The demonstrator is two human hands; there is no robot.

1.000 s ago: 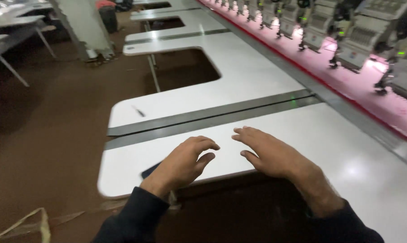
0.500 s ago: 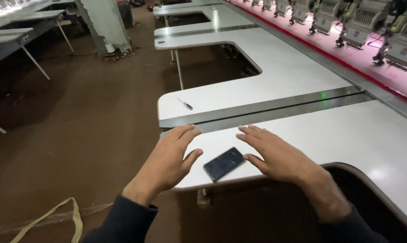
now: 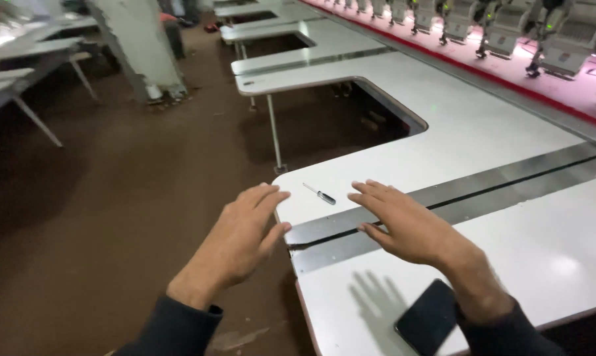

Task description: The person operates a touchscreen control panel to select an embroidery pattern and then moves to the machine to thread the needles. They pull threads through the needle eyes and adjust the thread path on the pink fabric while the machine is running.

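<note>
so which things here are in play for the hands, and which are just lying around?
In play:
- small screwdriver, nearest both open hands: left hand, right hand
- white table with dark metal strip

Lying about:
- black phone, under right forearm
- embroidery heads

A: Count, small items on white table (image 3: 482, 125)?
B: One screwdriver (image 3: 320, 194), one dark phone (image 3: 428, 317).
A: Hands?
B: Two: left hand (image 3: 242, 237), right hand (image 3: 403, 224).
A: Embroidery heads (image 3: 509, 26)?
B: One row; exact number unclear.
</note>
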